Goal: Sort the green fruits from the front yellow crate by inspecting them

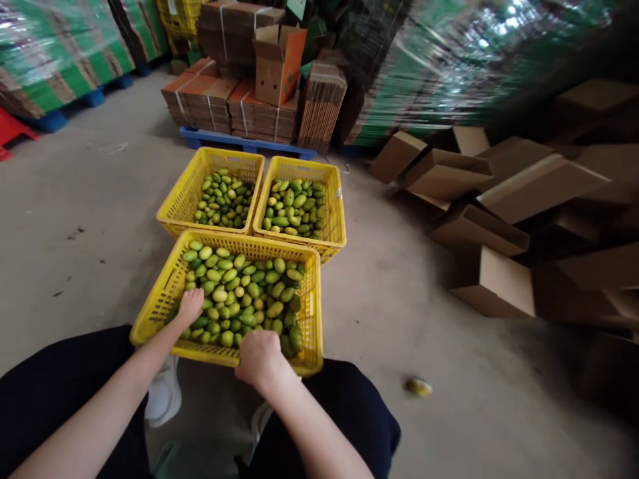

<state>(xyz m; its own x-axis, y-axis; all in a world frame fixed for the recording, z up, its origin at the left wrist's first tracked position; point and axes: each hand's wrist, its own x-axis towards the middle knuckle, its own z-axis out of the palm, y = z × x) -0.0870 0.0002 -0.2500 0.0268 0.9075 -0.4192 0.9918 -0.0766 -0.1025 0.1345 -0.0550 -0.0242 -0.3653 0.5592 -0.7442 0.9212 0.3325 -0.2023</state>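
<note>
A yellow plastic crate (315, 313) full of green and yellowish oval fruits (239, 293) stands between the person's knees. My right hand (260, 356) is closed over its near rim, knuckles up. Further left, my left hand (191, 305) reaches in over the near side and rests at the fruits, fingers curled; what it holds, if anything, is hidden. Behind this crate two more yellow crates, a left one (174, 196) and a right one (339, 213), stand side by side with similar fruits inside.
Bundled flat cartons (200, 100) and an open box (279, 66) sit on a blue pallet (249, 143) behind the crates. Brown boxes (499, 279) are heaped at the right. A blurred fruit (418, 386) lies on the floor. Wrapped stacks (64, 53) stand at the back.
</note>
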